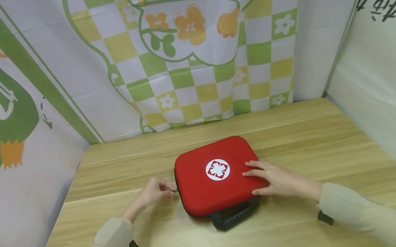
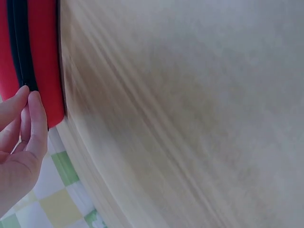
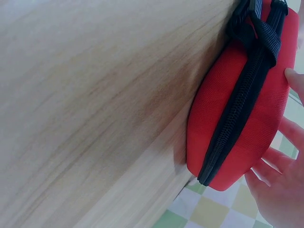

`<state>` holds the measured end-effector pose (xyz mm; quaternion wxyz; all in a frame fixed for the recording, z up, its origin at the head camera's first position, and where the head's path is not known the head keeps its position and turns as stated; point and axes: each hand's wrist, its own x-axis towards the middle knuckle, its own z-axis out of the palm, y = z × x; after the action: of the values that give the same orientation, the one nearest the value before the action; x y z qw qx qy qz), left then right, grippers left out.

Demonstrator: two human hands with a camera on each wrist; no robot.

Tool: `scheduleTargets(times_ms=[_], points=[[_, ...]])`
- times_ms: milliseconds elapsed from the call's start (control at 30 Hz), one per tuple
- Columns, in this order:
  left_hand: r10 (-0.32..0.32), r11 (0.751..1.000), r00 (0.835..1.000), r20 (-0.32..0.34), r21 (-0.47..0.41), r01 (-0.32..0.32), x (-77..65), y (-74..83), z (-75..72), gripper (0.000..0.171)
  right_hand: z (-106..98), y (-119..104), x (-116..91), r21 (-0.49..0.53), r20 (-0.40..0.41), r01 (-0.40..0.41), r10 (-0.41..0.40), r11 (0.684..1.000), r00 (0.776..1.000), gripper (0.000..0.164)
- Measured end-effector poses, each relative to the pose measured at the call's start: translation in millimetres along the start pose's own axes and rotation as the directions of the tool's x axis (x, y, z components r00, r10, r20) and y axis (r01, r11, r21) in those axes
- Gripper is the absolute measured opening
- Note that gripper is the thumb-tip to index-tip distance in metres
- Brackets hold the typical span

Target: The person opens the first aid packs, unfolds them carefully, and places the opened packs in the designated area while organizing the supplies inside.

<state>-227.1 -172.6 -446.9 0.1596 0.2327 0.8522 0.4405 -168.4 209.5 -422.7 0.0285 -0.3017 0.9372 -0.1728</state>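
A red first-aid case (image 1: 199,186) with a white cross emblem lies on the table, its black handle (image 1: 237,217) toward the front. At its left side my left hand (image 1: 158,190) pinches the zipper pull (image 1: 175,191) between thumb and fingertips. The left wrist view shows that hand (image 2: 21,147) at the black zipper (image 2: 20,42). My right hand (image 1: 275,178) rests on the right part of the lid, fingers spread. In the right wrist view the zipper (image 3: 232,114) along the near side is closed, and the right hand's fingers (image 3: 275,161) lie along the case's edge.
The wooden table (image 1: 112,165) runs back to a hanging cloth (image 1: 194,94) with green and yellow checks. Printed white cloths stand at the left (image 1: 22,198) and right (image 1: 386,84) sides.
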Motion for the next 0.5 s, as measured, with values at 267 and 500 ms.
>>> scheduleTargets(times_ms=[267, 500], points=[[-0.008, 0.999, 0.999, 0.032, -0.035, 0.009, -12.4, 5.6, 8.5, 0.01, 0, -1, 0, 0.001, -0.007, 0.006, -0.006, 1.0, 1.0, 0.057], [-0.037, 0.995, 0.997, 0.06, -0.094, 0.043, -23.5, 11.2, 16.8, 0.008, -2, 0, -1, 0.0, 0.012, -0.007, 0.007, 1.0, 1.0, 0.057]])
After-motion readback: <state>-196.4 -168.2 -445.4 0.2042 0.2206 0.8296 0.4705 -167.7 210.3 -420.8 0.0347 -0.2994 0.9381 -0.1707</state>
